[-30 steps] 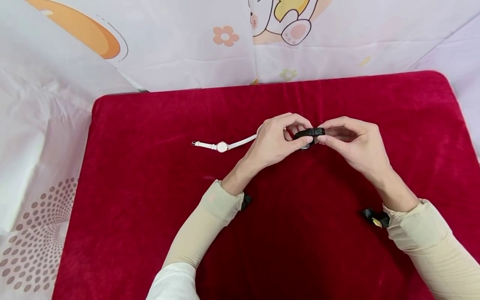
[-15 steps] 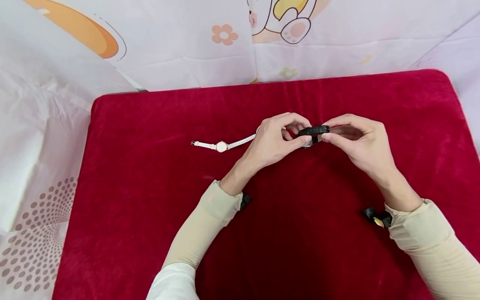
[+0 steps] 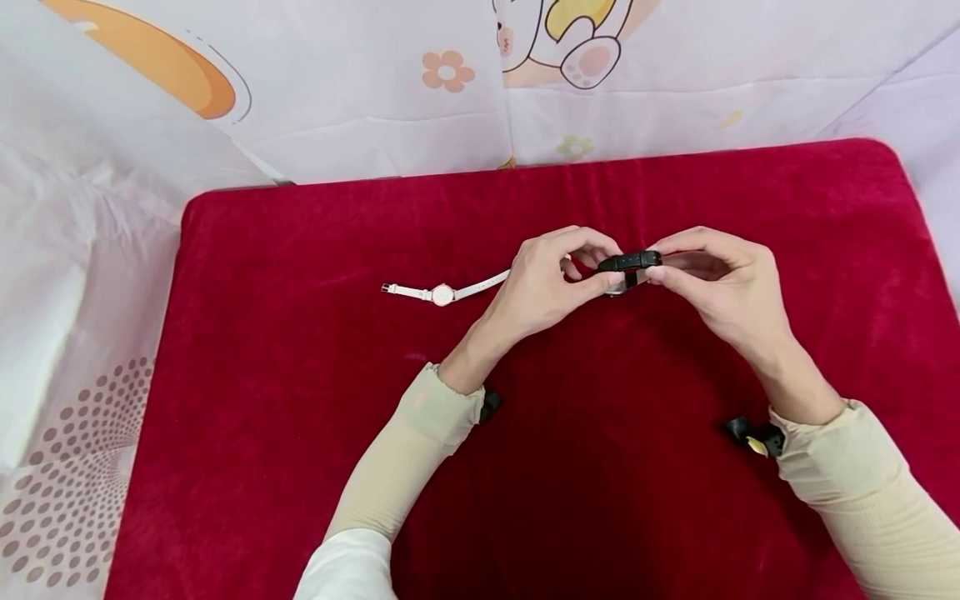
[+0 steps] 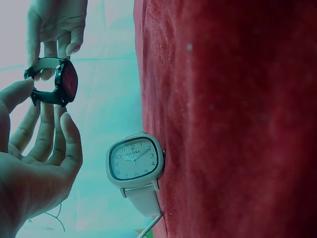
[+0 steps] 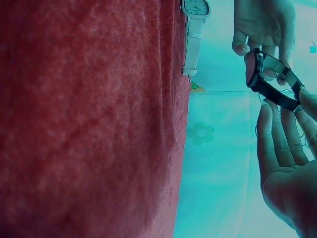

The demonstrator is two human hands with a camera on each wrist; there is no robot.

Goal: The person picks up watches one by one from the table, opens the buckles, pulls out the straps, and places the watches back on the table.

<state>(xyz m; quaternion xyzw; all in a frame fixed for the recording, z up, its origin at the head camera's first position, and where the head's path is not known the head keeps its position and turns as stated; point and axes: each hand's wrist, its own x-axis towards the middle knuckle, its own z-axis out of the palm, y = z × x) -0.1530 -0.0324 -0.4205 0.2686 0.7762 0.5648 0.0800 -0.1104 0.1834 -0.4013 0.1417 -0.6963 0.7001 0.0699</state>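
Two hands meet above the middle of the red desk (image 3: 300, 400), both pinching one black watch (image 3: 630, 262): the left hand (image 3: 543, 287) grips it from one side, the right hand (image 3: 723, 287) grips its strap from the other, and it is lifted clear of the cloth. Its band looks looped, though whether the clasp is fastened I cannot tell. Farther left, a white watch (image 3: 442, 293) lies flat and untouched, apparently yet to be handled.
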